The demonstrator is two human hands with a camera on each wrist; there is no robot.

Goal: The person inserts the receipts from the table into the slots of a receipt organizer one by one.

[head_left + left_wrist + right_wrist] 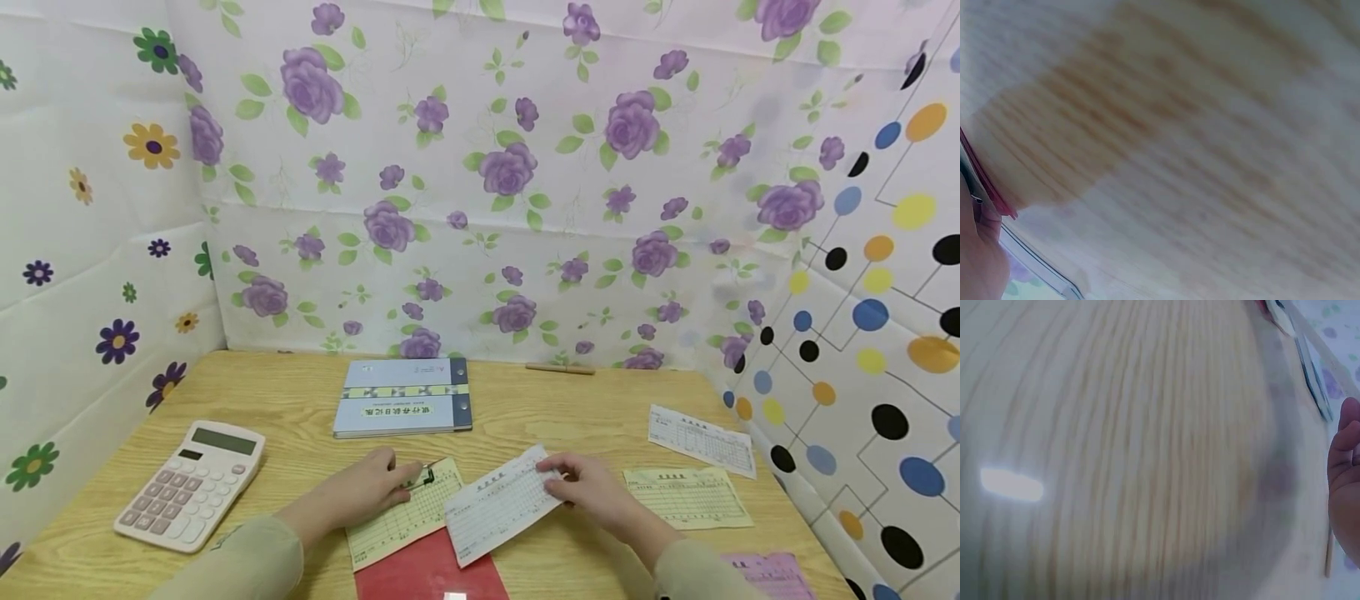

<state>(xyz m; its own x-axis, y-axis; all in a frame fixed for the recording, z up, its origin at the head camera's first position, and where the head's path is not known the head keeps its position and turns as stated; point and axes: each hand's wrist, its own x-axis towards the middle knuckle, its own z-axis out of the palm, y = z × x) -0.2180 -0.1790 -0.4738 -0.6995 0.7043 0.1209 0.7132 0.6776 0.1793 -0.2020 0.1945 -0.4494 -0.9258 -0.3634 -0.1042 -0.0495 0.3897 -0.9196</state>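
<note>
In the head view, my left hand (367, 493) is at a small black binder clip (430, 477) with wire handles, its fingers curled and pinching at the clip. The clip sits at the upper edge of a yellow printed form (405, 521). Beneath that form lies a red folder (431, 571). My right hand (588, 493) pinches the right edge of a white printed form (501, 504), which is tilted and overlaps the yellow form and the folder. In the right wrist view, only part of my right hand (1344, 481) shows at the right edge.
A calculator (191, 487) lies on the left. Behind the hands are a blue account book (401, 408) and a thin brown stick (559, 369). On the right lie another white form (701, 437), another yellow form (686, 498) and a pink form (772, 575). Patterned cloth surrounds the wooden table (292, 400).
</note>
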